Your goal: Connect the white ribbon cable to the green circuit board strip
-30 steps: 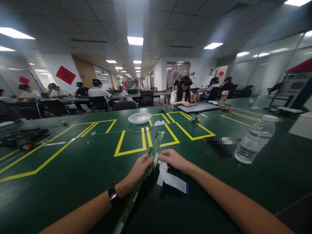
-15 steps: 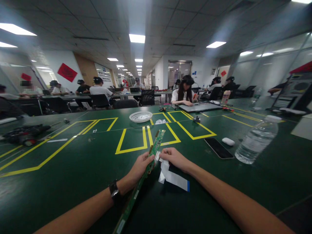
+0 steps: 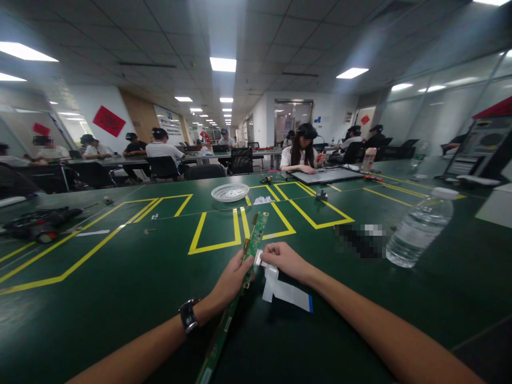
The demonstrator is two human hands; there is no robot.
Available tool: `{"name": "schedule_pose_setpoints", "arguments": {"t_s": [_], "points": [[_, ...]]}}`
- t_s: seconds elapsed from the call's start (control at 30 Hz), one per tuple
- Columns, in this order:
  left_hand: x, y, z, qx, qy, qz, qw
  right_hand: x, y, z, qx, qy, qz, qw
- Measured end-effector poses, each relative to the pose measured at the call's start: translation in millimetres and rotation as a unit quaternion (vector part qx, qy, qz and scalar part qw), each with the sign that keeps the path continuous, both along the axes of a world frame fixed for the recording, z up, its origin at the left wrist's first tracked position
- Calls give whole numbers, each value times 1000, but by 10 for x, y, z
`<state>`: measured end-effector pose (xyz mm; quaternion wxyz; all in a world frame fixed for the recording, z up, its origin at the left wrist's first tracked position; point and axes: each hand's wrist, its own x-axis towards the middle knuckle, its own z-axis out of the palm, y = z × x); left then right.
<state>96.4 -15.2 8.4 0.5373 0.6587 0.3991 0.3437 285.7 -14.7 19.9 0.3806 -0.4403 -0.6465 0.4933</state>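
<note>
A long, narrow green circuit board (image 3: 256,234) slants up from the bottom edge, its far end raised above the table. My left hand (image 3: 234,274) is closed around its middle, thumb on the near face. My right hand (image 3: 286,260) pinches the end of a white flat ribbon cable (image 3: 292,295) right at the board's edge. The cable is folded, and its loose end with a blue tip hangs to the right. Whether its pinched end sits in a connector on the board is hidden by my fingers.
A clear water bottle (image 3: 420,229) stands at the right, beside a blurred-out dark patch. Ahead lie a white plastic basket (image 3: 230,193), white scraps (image 3: 263,200) and yellow tape outlines on the green table (image 3: 140,298). A power tool lies at left (image 3: 42,221). A person (image 3: 304,152) sits opposite.
The board has turned slightly in my left hand, its face now tilted more toward me. The cable's loose end has shifted a little. My right hand keeps its pinch at the same spot.
</note>
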Motion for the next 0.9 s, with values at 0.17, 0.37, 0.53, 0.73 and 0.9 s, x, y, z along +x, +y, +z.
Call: {"name": "schedule_pose_setpoints", "arguments": {"t_s": [0.17,0.37,0.53,0.73,0.9], "points": [[12,-31,21,3,7,-4,1000,4,15,-11,20,-10,-10,1000],[-18,11,7,21,9,-43,999,17,50,-58,26,3,3,1000],[-21,42,7,92,22,-59,994,-1,6,15,18,10,7,1000],[-49,26,64,101,59,-98,988,29,-50,107,36,-16,29,999],[-71,15,89,96,62,-110,987,49,-57,86,30,-4,43,999]]}}
